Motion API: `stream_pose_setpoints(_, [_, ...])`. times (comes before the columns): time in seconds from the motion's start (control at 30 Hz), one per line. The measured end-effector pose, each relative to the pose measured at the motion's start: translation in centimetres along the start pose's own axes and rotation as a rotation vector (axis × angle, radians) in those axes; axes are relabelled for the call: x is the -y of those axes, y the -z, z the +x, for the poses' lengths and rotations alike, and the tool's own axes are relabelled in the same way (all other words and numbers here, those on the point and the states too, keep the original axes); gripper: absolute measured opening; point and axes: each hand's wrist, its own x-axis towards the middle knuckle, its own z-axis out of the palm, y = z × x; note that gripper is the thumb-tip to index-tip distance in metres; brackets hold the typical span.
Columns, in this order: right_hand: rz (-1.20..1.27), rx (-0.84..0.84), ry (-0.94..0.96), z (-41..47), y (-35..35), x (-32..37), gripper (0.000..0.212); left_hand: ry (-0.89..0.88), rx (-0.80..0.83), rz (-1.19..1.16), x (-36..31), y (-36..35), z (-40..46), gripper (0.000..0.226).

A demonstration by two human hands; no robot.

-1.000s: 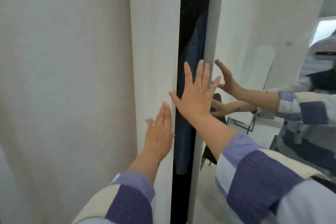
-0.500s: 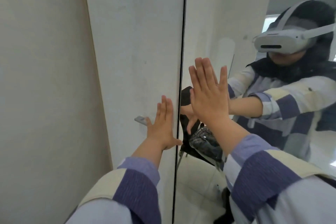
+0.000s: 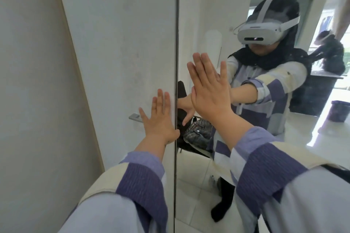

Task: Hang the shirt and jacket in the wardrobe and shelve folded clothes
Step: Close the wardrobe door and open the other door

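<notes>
The wardrobe stands shut right before me. Its left door (image 3: 121, 43) is plain white and its right door (image 3: 204, 15) is a mirror; only a thin dark seam runs between them. My left hand (image 3: 160, 119) lies flat on the white door beside the seam, fingers spread, just right of a small metal handle (image 3: 134, 117). My right hand (image 3: 208, 91) presses flat on the mirror door, fingers apart. Both hands hold nothing. The shirt, jacket and folded clothes are hidden behind the doors.
A beige wall (image 3: 34, 100) borders the wardrobe on the left. The mirror reflects a person with a headset, a dark chair with patterned cloth (image 3: 198, 132) on it, a white tiled floor (image 3: 191, 172) and a dark bin (image 3: 340, 110).
A second ago a dark gap showed a hanging blue garment between the doors. The doors have come together and the gap is now only a seam. Both palms stay on the doors.
</notes>
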Motion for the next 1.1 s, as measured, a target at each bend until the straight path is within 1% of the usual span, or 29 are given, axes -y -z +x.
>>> stream_pose_setpoints(0.03, [0.007, 0.018, -0.017, -1.1, 0.1, -0.4, 0.092, 0.012, -0.069, 0.033, -0.5, -0.1, -0.5, 0.117])
stream_pose_setpoints(0.07, [-0.025, 0.018, -0.034, -2.5, 0.2, -1.0, 0.088, -0.007, -0.162, 0.057, -1.3, -0.2, -1.1, 0.113])
stream_pose_setpoints(0.1, [-0.078, 0.014, -0.053, -4.2, 0.3, -1.9, 0.074, -0.067, -0.258, 0.066, -2.4, -0.4, -1.8, 0.110])
stream_pose_setpoints(0.13, [-0.129, 0.016, -0.072, -6.0, 0.3, -3.4, 0.061, -0.161, -0.340, 0.056, -3.9, -0.8, -2.4, 0.107])
stream_pose_setpoints(0.17, [-0.171, -0.008, -0.082, -7.7, 0.4, -5.2, 0.057, -0.267, -0.403, 0.034, -5.6, -1.1, -3.0, 0.102])
stream_pose_setpoints(0.2, [-0.214, -0.030, -0.091, -9.1, 0.9, -7.2, 0.058, -0.360, -0.450, 0.013, -7.5, -1.2, -3.5, 0.098])
stream_pose_setpoints(0.27, [-0.300, -0.081, -0.157, -11.7, 3.3, -10.8, 0.062, -0.507, -0.505, -0.023, -11.9, -0.7, -4.2, 0.090])
stream_pose_setpoints(0.37, [-0.419, -0.051, -0.350, -15.2, 7.3, -15.1, 0.058, -0.678, -0.525, -0.071, -18.4, 0.2, -5.2, 0.086])
stream_pose_setpoints(0.43, [-0.474, -0.055, -0.433, -17.6, 9.4, -17.0, 0.058, -0.768, -0.520, -0.119, -22.2, 0.4, -6.1, 0.087])
stream_pose_setpoints(0.5, [-0.506, -0.070, -0.510, -19.4, 10.6, -18.7, 0.061, -0.827, -0.524, -0.153, -25.4, 0.3, -7.2, 0.094])
stream_pose_setpoints(0.57, [-0.514, -0.106, -0.627, -20.2, 11.3, -20.2, 0.065, -0.849, -0.521, -0.152, -28.2, 0.1, -8.0, 0.104])
stream_pose_setpoints(0.63, [-0.482, -0.103, -0.718, -20.3, 11.6, -21.2, 0.072, -0.828, -0.491, -0.095, -30.4, -0.2, -8.4, 0.118])
stream_pose_setpoints(0.7, [-0.430, -0.071, -0.722, -20.4, 11.4, -21.8, 0.079, -0.770, -0.432, -0.010, -31.9, -0.4, -8.4, 0.134])
stream_pose_setpoints(0.73, [-0.410, -0.070, -0.714, -20.5, 11.2, -22.0, 0.083, -0.739, -0.410, 0.017, -32.5, -0.6, -8.3, 0.138])
stream_pose_setpoints(0.87, [-0.387, -0.117, -0.720, -20.3, 10.4, -22.5, 0.086, -0.642, -0.386, 0.000, -33.5, -1.3, -8.3, 0.136])
stream_pose_setpoints(1.1, [-0.300, -0.109, -0.641, -20.7, 11.2, -22.4, 0.088, -0.560, -0.333, 0.052, -33.9, -0.7, -9.3, 0.131])
